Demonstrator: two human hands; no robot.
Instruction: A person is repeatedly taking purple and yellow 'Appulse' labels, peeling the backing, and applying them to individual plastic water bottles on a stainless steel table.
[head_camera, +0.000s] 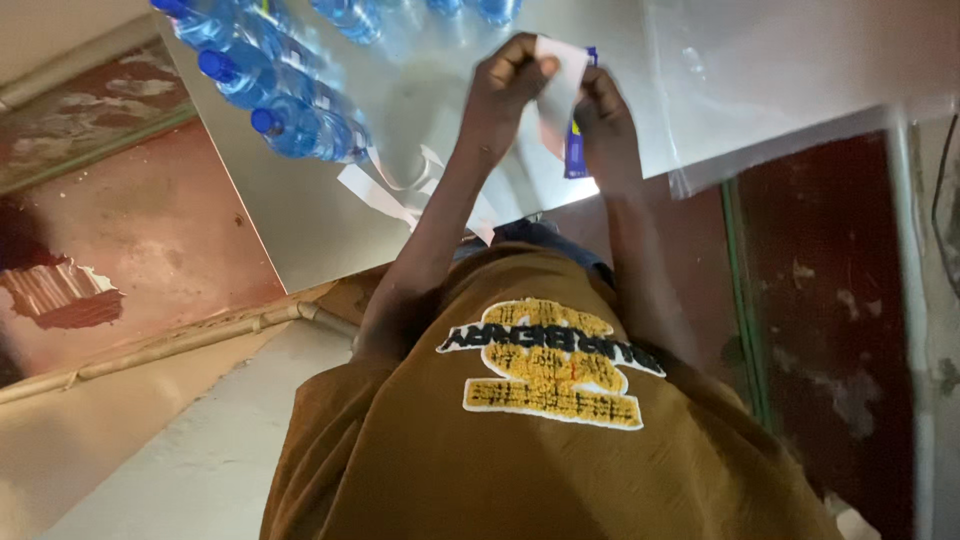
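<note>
Hands apparently pinching white label strip between.

- A white paper label with a blue strip along one edge is up between both hands, near the top middle.
- White label strips lie curled on the shiny grey worktop, just under the bottles.
- Clear blue bottles with blue caps stand in rows at the top left.
</note>
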